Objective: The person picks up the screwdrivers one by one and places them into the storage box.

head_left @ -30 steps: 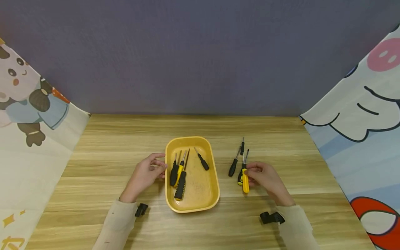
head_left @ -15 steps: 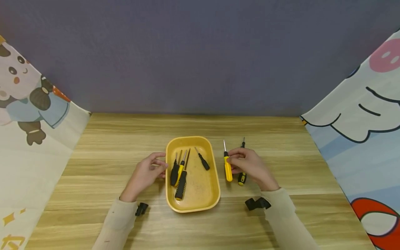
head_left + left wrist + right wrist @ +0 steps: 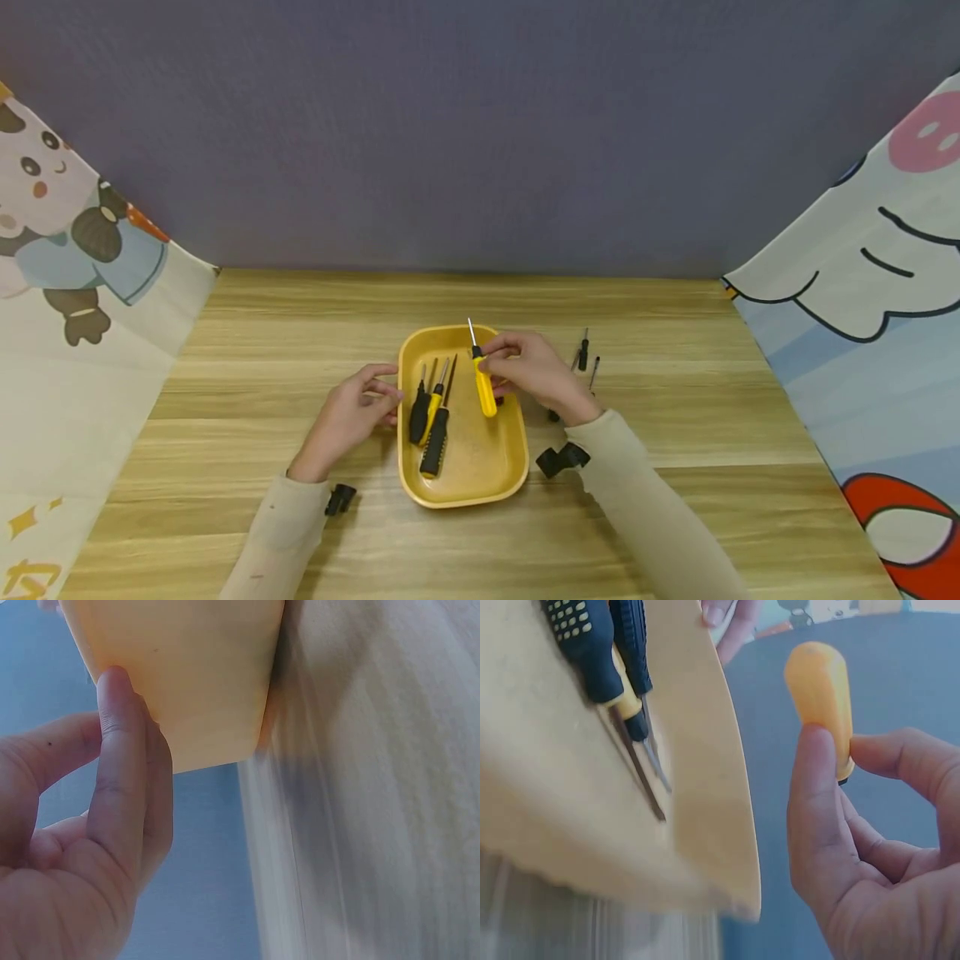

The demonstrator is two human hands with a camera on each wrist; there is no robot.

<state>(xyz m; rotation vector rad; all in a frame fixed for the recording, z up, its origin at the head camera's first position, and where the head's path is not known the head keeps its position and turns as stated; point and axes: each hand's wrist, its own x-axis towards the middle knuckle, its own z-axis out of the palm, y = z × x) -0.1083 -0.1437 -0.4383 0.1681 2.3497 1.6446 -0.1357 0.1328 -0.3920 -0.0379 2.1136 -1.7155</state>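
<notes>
My right hand (image 3: 528,367) pinches a screwdriver (image 3: 484,385) with a yellow handle between thumb and fingers, over the right half of the yellow tray (image 3: 472,502). Its metal shaft points away from me. In the right wrist view the yellow handle (image 3: 821,686) stands up from the fingertips. My left hand (image 3: 356,421) holds the tray's left rim, with fingers on the outer wall (image 3: 210,690) in the left wrist view. Several black and yellow screwdrivers (image 3: 433,446) lie along the tray's left side. A small black one beneath my right hand is mostly hidden.
On the wooden table (image 3: 285,333), right of the tray, lie several more screwdrivers, among them a small black one (image 3: 583,354); my right hand and wrist partly cover the others. A grey wall (image 3: 480,167) rises behind the table, with cartoon-printed panels (image 3: 847,333) at the sides.
My right hand has lifted the yellow-handled screwdriver from the group on the right and carried it left over the tray. My left hand has stayed at the tray's left rim.
</notes>
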